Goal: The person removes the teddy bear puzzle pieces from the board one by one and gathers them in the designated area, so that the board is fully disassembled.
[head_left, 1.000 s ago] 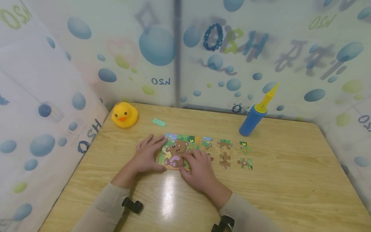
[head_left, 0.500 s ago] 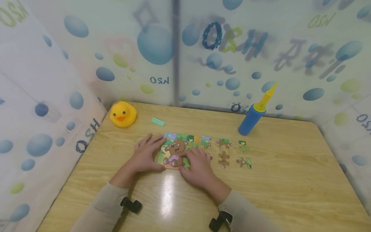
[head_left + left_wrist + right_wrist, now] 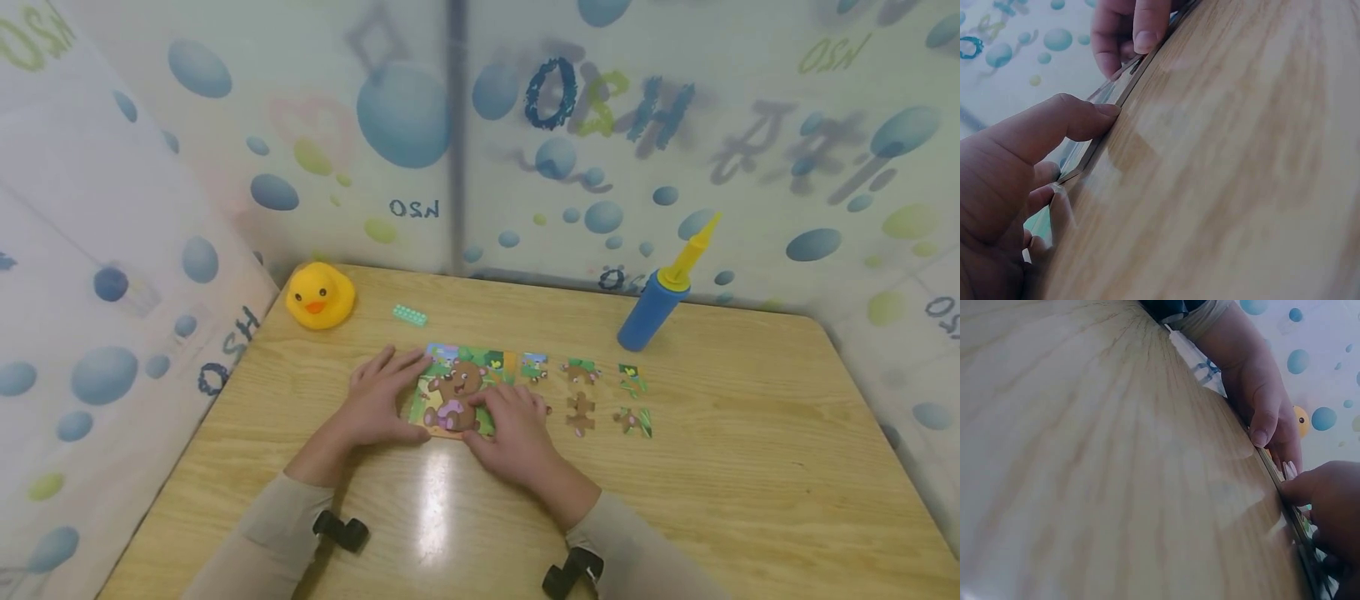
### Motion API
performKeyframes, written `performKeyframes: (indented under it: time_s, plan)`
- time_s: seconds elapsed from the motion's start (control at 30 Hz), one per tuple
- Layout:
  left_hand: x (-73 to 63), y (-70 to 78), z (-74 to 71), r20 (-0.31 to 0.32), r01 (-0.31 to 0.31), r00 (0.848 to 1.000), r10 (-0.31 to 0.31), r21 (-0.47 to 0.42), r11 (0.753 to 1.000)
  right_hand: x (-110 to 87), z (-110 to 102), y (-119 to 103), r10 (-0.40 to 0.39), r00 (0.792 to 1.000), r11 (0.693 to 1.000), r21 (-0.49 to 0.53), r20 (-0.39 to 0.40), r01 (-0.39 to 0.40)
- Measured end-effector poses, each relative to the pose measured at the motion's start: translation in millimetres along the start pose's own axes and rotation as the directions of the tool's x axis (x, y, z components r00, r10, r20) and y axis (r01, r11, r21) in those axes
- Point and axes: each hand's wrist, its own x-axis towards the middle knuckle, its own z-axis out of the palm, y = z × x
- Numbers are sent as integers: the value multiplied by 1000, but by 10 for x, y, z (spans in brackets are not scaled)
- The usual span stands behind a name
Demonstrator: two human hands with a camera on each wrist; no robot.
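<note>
A bear jigsaw puzzle board (image 3: 442, 383) lies flat on the table in the head view. My left hand (image 3: 382, 400) holds its left side, thumb at the near edge and fingers spread along the left edge. In the left wrist view, the left thumb (image 3: 1094, 120) rests against the board's edge. My right hand (image 3: 513, 433) is over the board's right side and pinches a small puzzle piece (image 3: 456, 407) with purple on it. In the right wrist view, that piece (image 3: 1289, 469) stands tilted up at the fingertips. The right hand covers the board's lower right part.
Several loose puzzle pieces (image 3: 581, 414) lie in two rows right of the board, one partly hidden by the right hand. Behind stand a yellow rubber duck (image 3: 321, 296), a mint-green toy block (image 3: 409, 315) and a blue hand pump (image 3: 651, 312) with a yellow nozzle.
Both hands keep their places at the board, and the small piece shifts slightly at the right fingertips. The head view itself has moved a little.
</note>
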Motion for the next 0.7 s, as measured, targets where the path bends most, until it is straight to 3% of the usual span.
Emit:
performKeyframes:
  time_s: [0.3,0.47,0.57,0.7]
  plan:
    - [-5,10,-11,6,8,1000,-8,-2,1000,-2,-28,-24,-33,999,999,-22,-10,33]
    - [-3,9,-7,7,5,1000,-5,-5,1000,-5,-7,-1,-98,994,992,-91,-57,93]
    - [-1,4,-4,1,-1,1000,1,-5,1000,-14,6,35,-167,979,980,-130,-120,151]
    - [-8,3,-6,-11,-12,1000,12,-9,1000,-23,20,80,-266,940,958,-167,-216,233]
